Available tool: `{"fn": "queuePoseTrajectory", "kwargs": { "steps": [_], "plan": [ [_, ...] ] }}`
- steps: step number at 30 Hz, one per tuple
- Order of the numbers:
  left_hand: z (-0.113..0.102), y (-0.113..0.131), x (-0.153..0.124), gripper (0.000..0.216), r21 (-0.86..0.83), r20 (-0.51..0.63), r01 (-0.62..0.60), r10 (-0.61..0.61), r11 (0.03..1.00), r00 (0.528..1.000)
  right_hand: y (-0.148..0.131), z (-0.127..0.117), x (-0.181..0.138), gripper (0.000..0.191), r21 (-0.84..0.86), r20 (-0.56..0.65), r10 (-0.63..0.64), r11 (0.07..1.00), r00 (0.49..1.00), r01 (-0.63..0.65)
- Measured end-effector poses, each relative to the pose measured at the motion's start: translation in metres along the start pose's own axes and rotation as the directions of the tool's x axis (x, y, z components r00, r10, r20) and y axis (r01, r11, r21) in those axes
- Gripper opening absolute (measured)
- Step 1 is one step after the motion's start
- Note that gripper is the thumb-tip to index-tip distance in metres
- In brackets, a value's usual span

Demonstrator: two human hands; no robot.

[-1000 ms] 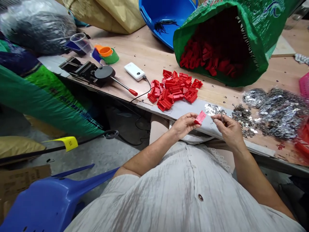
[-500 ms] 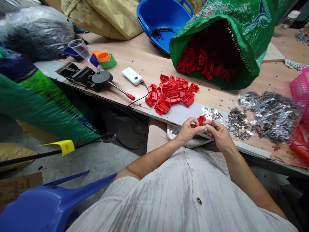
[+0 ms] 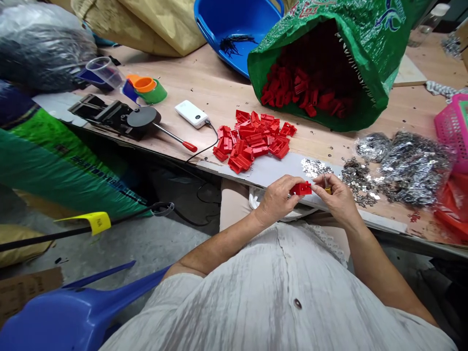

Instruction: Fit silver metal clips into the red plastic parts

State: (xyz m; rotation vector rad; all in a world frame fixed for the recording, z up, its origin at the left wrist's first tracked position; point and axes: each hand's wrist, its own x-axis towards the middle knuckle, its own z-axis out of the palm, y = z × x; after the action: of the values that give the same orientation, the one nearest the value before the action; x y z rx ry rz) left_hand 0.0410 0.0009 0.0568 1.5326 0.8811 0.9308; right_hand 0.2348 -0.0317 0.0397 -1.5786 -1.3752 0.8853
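My left hand (image 3: 278, 199) pinches a small red plastic clip (image 3: 302, 188) at the table's near edge. My right hand (image 3: 335, 195) is closed beside it, fingertips touching the clip's right end, with a small yellowish piece between the fingers that I cannot make out. Just beyond my hands lies a scatter of tiny silvery metal parts (image 3: 317, 167). A heap of the same red clips (image 3: 252, 140) sits on the table further left, and more spill from a green woven sack (image 3: 369, 53) lying on its side.
A white power bank (image 3: 191, 113) with its cable, a black hand press with a red-tipped lever (image 3: 120, 117), nested plastic cups (image 3: 142, 87), a blue tub (image 3: 234, 29), clear bags of metal parts (image 3: 413, 165) and a pink basket (image 3: 455, 131) stand on the wooden table (image 3: 215, 83). A blue chair (image 3: 73, 312) is at lower left.
My hands came together: the right hand moved left onto the red clip held by the left hand. The clip turned from upright to lying level.
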Motion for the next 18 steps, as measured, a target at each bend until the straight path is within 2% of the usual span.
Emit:
{"fn": "queuePoseTrajectory", "kwargs": {
  "steps": [4, 8, 14, 18],
  "plan": [
    [0.0, 0.003, -0.001, 0.031, 0.016, 0.068, -0.031, 0.03, 0.999, 0.997, 0.001, 0.001, -0.004, 0.025, 0.033, 0.04, 0.023, 0.999, 0.999, -0.025],
    [0.0, 0.001, -0.001, 0.026, 0.071, 0.107, -0.114, 0.106, 0.991, 0.989, 0.001, 0.001, -0.007, 0.026, 0.086, 0.065, 0.047, 0.995, 0.997, -0.053],
    [0.001, -0.009, -0.001, 0.028, 0.066, 0.124, -0.219, 0.21, 0.973, 0.97, 0.0, -0.002, -0.011, 0.03, 0.314, 0.182, 0.129, 0.932, 0.975, -0.181],
    [0.0, -0.012, -0.001, 0.027, 0.054, 0.145, -0.207, 0.197, 0.977, 0.97, 0.0, -0.005, -0.016, 0.029, 0.394, 0.201, 0.131, 0.896, 0.971, -0.203]
  ]
}}
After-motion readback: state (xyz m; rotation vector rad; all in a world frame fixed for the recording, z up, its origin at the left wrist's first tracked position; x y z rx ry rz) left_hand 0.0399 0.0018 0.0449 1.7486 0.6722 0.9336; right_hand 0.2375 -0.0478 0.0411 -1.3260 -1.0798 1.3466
